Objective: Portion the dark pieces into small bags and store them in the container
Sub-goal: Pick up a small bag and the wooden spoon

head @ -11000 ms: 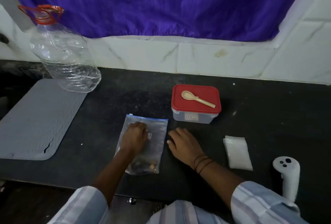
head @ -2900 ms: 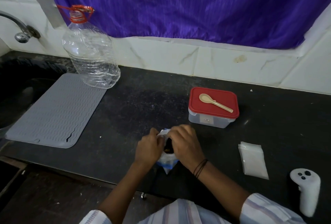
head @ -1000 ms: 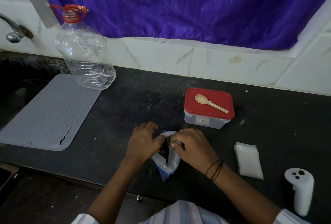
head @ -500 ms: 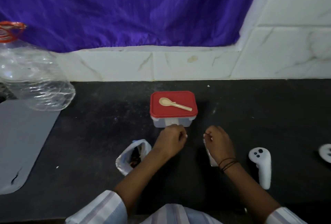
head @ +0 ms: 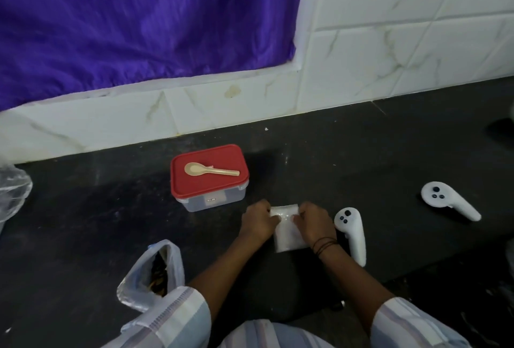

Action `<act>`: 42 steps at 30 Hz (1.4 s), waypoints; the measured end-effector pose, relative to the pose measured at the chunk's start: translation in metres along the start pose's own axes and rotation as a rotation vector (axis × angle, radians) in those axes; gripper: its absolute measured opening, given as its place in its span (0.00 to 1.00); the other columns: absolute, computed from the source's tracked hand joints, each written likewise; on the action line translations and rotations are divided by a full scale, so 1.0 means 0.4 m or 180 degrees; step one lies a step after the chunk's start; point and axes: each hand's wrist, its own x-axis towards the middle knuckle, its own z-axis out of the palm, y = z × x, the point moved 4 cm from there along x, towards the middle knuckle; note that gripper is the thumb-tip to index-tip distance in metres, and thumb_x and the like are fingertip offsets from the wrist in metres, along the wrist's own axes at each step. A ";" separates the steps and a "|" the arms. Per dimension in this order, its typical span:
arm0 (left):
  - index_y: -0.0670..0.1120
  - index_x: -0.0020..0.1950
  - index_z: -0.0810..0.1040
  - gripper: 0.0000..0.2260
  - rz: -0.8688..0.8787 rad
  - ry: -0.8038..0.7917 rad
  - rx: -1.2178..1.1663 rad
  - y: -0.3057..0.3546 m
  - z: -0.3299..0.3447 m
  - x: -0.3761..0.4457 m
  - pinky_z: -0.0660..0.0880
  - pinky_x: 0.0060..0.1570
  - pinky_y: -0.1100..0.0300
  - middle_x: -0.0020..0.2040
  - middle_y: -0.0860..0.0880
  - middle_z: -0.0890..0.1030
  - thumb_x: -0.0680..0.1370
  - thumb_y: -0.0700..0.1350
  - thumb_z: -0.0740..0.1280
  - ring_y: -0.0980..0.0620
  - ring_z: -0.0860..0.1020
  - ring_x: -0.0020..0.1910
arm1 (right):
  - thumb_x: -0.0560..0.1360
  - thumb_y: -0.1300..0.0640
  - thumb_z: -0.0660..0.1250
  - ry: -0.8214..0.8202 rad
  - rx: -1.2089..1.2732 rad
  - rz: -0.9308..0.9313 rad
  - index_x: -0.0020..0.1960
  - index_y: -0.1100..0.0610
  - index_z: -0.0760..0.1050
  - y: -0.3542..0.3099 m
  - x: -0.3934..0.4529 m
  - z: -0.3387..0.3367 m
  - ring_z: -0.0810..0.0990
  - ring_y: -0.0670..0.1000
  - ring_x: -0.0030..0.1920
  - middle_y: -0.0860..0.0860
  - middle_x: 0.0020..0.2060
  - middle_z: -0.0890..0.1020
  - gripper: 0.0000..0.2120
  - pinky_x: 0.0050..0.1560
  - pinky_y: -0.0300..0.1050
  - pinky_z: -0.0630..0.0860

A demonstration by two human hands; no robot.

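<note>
A stack of small clear bags (head: 288, 232) lies on the black counter in front of me. My left hand (head: 258, 222) pinches its top left corner and my right hand (head: 313, 225) pinches its top right corner. The big clear bag (head: 151, 278) with the dark pieces stands with its mouth agape at the lower left, partly behind my left sleeve. The container (head: 210, 178) with a red lid sits closed behind my hands, and a beige spoon (head: 210, 171) lies on that lid.
Two white controllers lie on the counter, one (head: 351, 233) just right of my right hand and one (head: 447, 203) farther right. A clear plastic bottle (head: 12, 194) shows at the left edge. A tiled wall (head: 389, 42) and purple curtain (head: 139, 19) stand behind.
Both hands let go of the big bag and moved right to the stack of small bags. My view swung to the right, bringing a second controller into sight.
</note>
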 end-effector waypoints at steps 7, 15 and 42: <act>0.50 0.52 0.77 0.06 0.0025 0.0229 -0.0103 0.005 0.002 -0.004 0.80 0.53 0.50 0.48 0.49 0.81 0.76 0.45 0.70 0.49 0.81 0.48 | 0.76 0.61 0.63 0.0189 0.0648 0.0196 0.43 0.54 0.74 0.002 -0.012 0.004 0.80 0.57 0.50 0.54 0.46 0.82 0.04 0.49 0.46 0.74; 0.51 0.52 0.80 0.04 0.0269 0.0306 -0.0270 0.016 -0.039 -0.029 0.77 0.47 0.59 0.46 0.53 0.82 0.79 0.44 0.67 0.55 0.81 0.45 | 0.75 0.62 0.61 0.0169 0.0859 0.0001 0.43 0.53 0.74 -0.034 -0.004 -0.037 0.80 0.54 0.45 0.50 0.42 0.81 0.06 0.45 0.45 0.74; 0.41 0.43 0.79 0.04 -0.1159 0.0745 -0.3523 -0.142 -0.346 -0.299 0.80 0.37 0.61 0.39 0.43 0.84 0.78 0.36 0.68 0.52 0.83 0.37 | 0.79 0.61 0.65 -0.1840 0.2618 -0.0219 0.49 0.58 0.79 -0.432 -0.173 0.028 0.84 0.50 0.39 0.56 0.42 0.85 0.04 0.44 0.44 0.82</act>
